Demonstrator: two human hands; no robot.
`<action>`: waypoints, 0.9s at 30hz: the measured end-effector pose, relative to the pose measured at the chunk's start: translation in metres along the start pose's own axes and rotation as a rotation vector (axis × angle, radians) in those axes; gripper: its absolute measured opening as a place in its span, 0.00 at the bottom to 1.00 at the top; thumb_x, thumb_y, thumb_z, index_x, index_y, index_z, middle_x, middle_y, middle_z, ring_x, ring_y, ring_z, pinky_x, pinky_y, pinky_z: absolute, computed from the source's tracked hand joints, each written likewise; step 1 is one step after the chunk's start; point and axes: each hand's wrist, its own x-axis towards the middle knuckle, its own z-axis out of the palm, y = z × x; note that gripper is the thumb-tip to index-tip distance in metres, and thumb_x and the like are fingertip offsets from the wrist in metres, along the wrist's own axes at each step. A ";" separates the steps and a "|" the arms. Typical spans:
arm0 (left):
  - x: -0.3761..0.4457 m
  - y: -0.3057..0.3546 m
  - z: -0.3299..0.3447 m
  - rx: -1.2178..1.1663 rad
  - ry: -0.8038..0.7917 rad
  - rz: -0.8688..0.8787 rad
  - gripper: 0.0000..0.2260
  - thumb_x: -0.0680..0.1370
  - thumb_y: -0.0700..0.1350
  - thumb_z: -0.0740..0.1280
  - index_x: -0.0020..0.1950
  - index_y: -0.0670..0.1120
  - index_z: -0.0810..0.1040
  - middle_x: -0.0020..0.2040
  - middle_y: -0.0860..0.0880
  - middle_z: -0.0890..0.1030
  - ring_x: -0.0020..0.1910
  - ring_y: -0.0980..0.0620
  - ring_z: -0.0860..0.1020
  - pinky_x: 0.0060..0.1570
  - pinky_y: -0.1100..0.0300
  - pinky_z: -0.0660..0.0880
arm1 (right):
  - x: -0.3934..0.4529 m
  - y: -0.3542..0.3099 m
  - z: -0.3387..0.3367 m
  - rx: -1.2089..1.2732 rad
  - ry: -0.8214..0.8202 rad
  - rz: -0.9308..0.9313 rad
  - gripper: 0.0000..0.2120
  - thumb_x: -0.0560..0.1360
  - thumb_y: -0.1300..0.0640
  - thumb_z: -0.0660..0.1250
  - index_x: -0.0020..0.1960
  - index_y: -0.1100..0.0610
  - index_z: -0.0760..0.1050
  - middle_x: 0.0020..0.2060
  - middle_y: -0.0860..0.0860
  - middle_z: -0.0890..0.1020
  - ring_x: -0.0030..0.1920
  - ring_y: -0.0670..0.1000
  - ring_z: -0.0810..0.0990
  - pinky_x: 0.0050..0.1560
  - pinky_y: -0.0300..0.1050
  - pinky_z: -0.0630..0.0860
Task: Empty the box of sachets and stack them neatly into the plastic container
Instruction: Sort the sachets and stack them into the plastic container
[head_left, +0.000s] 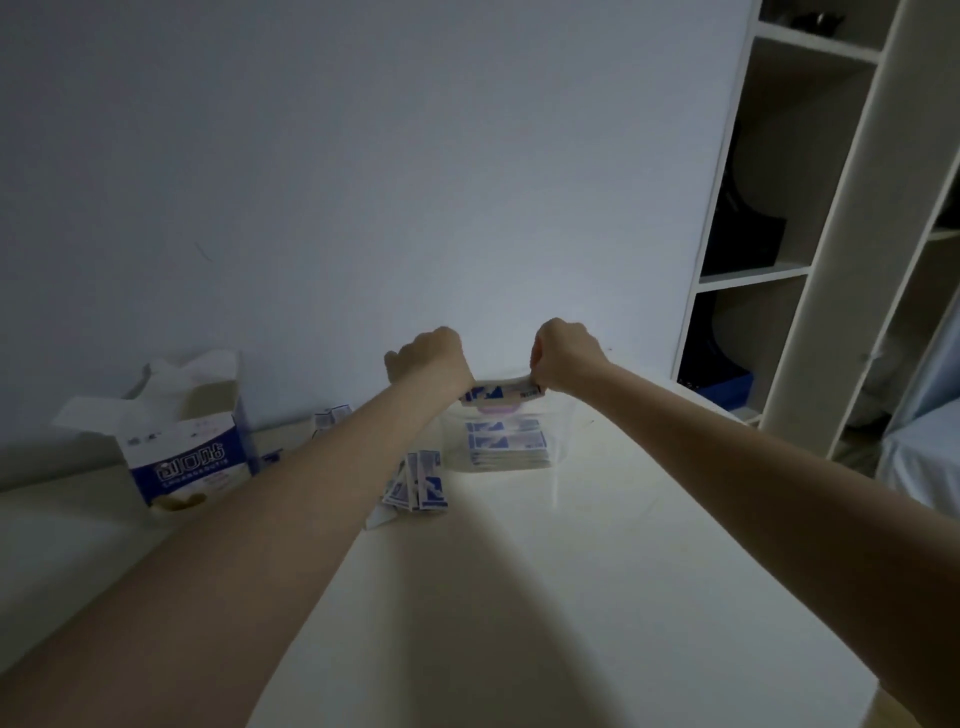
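Far left of our fingers the box (192, 447) stands open. Loose sachets (418, 480) lie just below our left hand (431, 358), not yet packed. Both hands, the right hand (566, 356) too, are closed on a small bundle (501, 391) above the clear container (511, 436), already partly filled. Right of our fingers the table (597, 571) is free up to its edge.

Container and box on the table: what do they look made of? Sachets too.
Container: clear, glossy plastic by the look; the stacked sachets inside show through its wall.
Box: printed cardboard, seemingly matte, with opened flaps on top.
Sachets held between left hand and right hand: thin flat packets, paper or foil; too dim to tell.
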 end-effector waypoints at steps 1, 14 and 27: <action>0.001 0.004 0.002 0.064 -0.012 -0.001 0.11 0.73 0.37 0.65 0.55 0.43 0.78 0.54 0.46 0.79 0.54 0.46 0.77 0.59 0.54 0.69 | 0.001 -0.002 0.002 -0.046 -0.026 -0.003 0.08 0.71 0.68 0.65 0.49 0.63 0.76 0.45 0.57 0.79 0.46 0.57 0.78 0.46 0.46 0.77; 0.007 0.020 0.019 0.464 -0.064 0.161 0.11 0.75 0.34 0.59 0.56 0.42 0.74 0.46 0.47 0.75 0.57 0.47 0.75 0.64 0.55 0.61 | 0.001 -0.003 0.016 -0.216 -0.132 -0.020 0.07 0.73 0.68 0.61 0.39 0.61 0.64 0.38 0.55 0.71 0.45 0.57 0.74 0.43 0.42 0.68; 0.005 0.023 0.028 0.554 -0.216 0.148 0.14 0.79 0.38 0.55 0.62 0.44 0.73 0.61 0.47 0.77 0.62 0.48 0.73 0.72 0.52 0.50 | -0.006 -0.003 0.016 -0.340 -0.231 -0.152 0.04 0.74 0.68 0.58 0.43 0.62 0.68 0.41 0.55 0.75 0.49 0.59 0.77 0.40 0.43 0.69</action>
